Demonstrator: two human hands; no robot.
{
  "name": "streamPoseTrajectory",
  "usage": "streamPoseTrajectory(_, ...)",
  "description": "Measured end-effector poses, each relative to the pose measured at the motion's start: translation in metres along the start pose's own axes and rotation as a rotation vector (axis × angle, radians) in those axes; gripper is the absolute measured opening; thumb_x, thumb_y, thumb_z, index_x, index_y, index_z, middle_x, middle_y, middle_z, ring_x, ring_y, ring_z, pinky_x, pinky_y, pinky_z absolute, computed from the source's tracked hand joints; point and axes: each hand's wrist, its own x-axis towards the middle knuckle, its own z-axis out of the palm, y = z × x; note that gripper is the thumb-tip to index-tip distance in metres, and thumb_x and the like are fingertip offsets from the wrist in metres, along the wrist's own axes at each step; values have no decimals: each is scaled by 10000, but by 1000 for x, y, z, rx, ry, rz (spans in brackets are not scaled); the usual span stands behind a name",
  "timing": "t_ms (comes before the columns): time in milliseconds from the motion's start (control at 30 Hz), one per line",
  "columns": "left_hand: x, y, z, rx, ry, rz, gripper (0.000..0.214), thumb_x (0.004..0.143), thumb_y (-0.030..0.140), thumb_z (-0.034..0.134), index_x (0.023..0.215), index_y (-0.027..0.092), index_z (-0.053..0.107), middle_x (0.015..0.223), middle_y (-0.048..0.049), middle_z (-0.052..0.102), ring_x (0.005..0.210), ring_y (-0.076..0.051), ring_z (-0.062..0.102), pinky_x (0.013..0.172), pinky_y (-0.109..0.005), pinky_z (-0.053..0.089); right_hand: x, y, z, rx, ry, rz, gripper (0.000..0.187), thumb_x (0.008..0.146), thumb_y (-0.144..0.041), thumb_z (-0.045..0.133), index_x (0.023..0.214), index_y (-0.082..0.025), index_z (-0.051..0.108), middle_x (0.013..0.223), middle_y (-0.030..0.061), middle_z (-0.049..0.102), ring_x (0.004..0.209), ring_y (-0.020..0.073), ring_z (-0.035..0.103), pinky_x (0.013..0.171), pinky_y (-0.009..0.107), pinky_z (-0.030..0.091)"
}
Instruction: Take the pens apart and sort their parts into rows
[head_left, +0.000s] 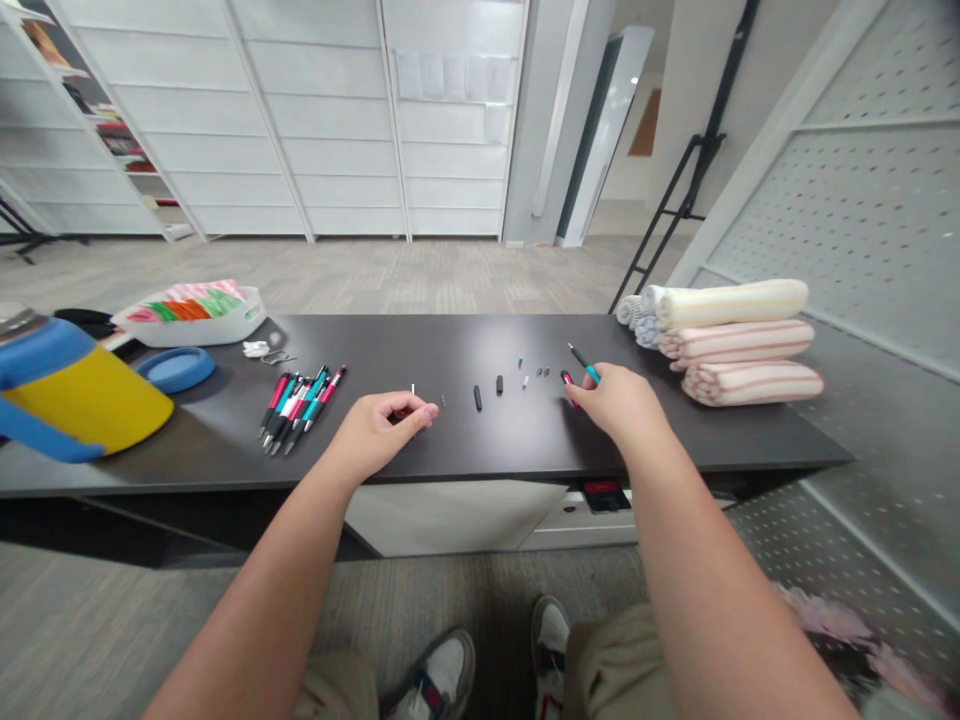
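My left hand point(382, 432) rests over the black tabletop point(517, 435), its fingers curled around a small dark red pen part point(403, 412). A thin white rod point(412, 390) stands just beyond those fingers. My right hand point(607, 402) grips a partly dismantled pen point(586, 366) with a teal and black barrel, and a red pen piece point(568, 380) shows beside its fingers. Between my hands lie two black pen barrels point(478, 398) and several tiny pen parts point(525, 380). A bundle of assembled red, teal and black pens point(300, 408) lies left of my left hand.
A blue and yellow container point(79, 390) and a blue lid point(176, 369) stand at the table's left. Behind them is a white tub of colourful items point(191, 318). Rolled striped towels point(739, 342) are stacked at the right end. The table's front edge runs just beyond my forearms.
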Motion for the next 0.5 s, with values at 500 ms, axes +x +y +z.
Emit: streamPoseTrajectory(500,0,-2,1,-31,41,5,360,960,535,655,839,215,767,812,-11,772,780,-178,686,747,-291,484,-9,-14,6,132,222,-205,345,975,-545,610,831,-232,595,806,60,684,753,230,620,649,316,343)
